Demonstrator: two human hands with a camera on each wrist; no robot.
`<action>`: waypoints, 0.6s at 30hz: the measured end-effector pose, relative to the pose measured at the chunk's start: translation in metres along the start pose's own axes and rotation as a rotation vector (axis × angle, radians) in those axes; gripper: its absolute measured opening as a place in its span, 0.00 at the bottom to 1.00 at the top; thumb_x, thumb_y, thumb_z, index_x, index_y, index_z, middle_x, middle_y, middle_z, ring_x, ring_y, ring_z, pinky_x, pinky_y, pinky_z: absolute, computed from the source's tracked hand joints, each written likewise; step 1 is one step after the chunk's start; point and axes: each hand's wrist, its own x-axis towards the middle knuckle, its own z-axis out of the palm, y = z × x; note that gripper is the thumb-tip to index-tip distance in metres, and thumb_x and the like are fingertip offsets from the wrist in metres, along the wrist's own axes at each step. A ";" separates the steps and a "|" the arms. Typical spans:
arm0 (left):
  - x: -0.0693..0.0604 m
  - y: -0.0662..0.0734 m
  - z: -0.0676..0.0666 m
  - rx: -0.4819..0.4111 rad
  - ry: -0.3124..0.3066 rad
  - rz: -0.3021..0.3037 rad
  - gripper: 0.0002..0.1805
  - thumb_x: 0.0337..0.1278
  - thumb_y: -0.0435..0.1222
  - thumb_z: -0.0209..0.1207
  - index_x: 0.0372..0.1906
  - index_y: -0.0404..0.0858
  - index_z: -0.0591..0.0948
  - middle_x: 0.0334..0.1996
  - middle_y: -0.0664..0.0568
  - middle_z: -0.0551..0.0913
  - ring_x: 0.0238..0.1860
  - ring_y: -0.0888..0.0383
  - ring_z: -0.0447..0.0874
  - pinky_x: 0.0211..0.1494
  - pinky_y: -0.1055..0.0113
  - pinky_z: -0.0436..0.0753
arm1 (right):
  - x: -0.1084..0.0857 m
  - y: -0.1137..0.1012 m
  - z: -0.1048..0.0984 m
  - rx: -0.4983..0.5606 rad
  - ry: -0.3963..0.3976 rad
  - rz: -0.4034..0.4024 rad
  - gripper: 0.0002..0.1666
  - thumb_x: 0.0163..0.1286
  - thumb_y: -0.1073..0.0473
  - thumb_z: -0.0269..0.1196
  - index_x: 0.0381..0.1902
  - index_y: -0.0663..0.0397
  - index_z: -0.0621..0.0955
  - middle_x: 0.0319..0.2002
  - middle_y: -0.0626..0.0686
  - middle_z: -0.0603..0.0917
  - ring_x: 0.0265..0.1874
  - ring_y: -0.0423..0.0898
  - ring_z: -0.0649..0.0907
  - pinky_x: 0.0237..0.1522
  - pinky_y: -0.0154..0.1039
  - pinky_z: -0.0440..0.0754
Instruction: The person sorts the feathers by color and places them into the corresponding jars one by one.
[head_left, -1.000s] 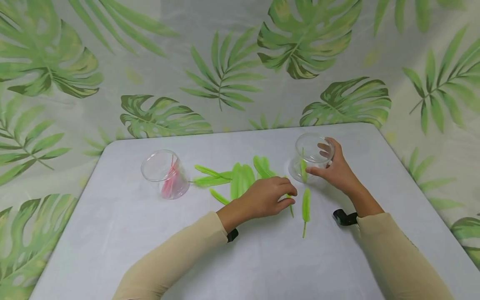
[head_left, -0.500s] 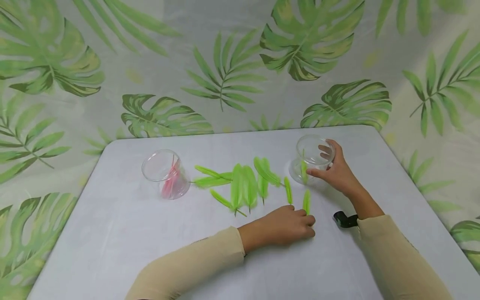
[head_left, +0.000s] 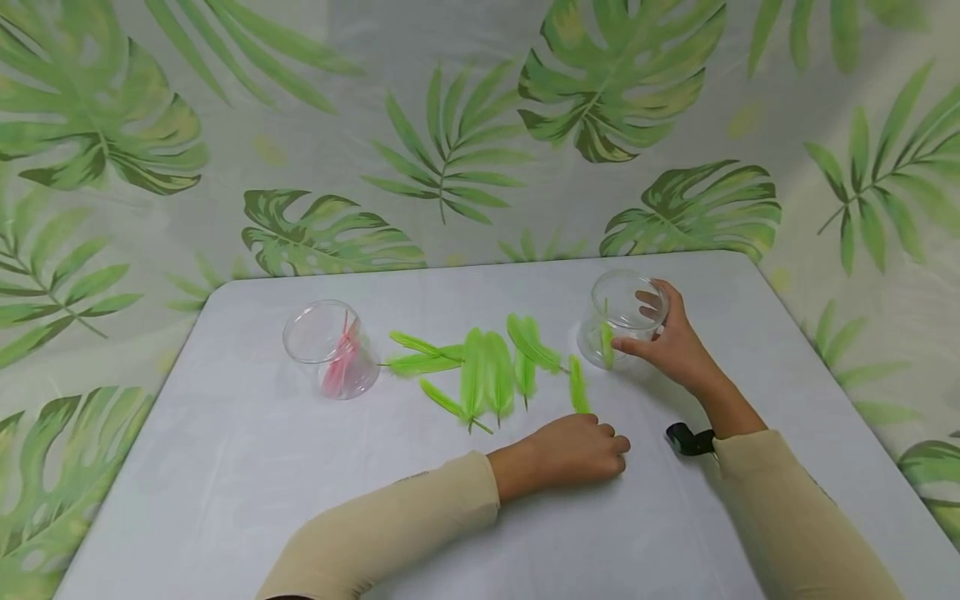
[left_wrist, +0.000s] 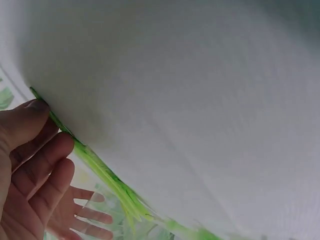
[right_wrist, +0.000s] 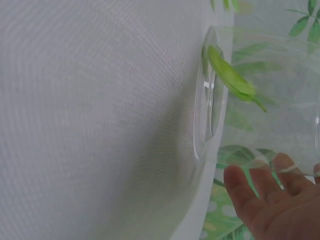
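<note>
Pale backdrop cloth (head_left: 330, 125) printed with green palm and monstera leaves rises behind our white, round-cornered tabletop (head_left: 187, 475). Left hand (head_left: 573, 450): low at the surface, thumb and fingers pinched on the quill of one slim lime-green feather (left_wrist: 107, 172); from the head view the hand hides it, so we go by the wrist view. Right hand (head_left: 675, 346): thumb in front, fingers behind, curled round the clear, wide-mouthed vessel (head_left: 627, 326), with an upended green feather (right_wrist: 231, 77) inside. We judge this a pick-up; best to keep to the bare stem, lift gently to spare the soft vanes, and brace the vessel lightly. Loose bright-green feathers (head_left: 500, 375) lie mid-table, some overlapping. Further left, a second clear vessel (head_left: 306, 343) holds pink feathers (head_left: 342, 362); we cannot tell whether the nearest green stem touches it. Surface: finely textured, soft shadow by the right hand.
</note>
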 end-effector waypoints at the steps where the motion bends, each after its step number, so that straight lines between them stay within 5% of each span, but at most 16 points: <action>1: 0.000 0.000 0.000 0.010 -0.001 0.011 0.13 0.70 0.38 0.53 0.41 0.59 0.85 0.40 0.67 0.81 0.37 0.66 0.82 0.39 0.74 0.79 | 0.000 0.000 0.000 -0.002 0.000 0.000 0.69 0.59 0.53 0.74 0.78 0.49 0.35 0.78 0.64 0.54 0.76 0.67 0.57 0.68 0.72 0.60; 18: 0.003 -0.003 0.000 0.053 0.008 0.093 0.15 0.71 0.37 0.52 0.40 0.61 0.86 0.40 0.68 0.83 0.39 0.68 0.84 0.41 0.74 0.81 | 0.000 0.000 0.000 0.001 -0.007 0.002 0.69 0.60 0.52 0.73 0.78 0.46 0.35 0.78 0.64 0.53 0.76 0.66 0.57 0.68 0.72 0.60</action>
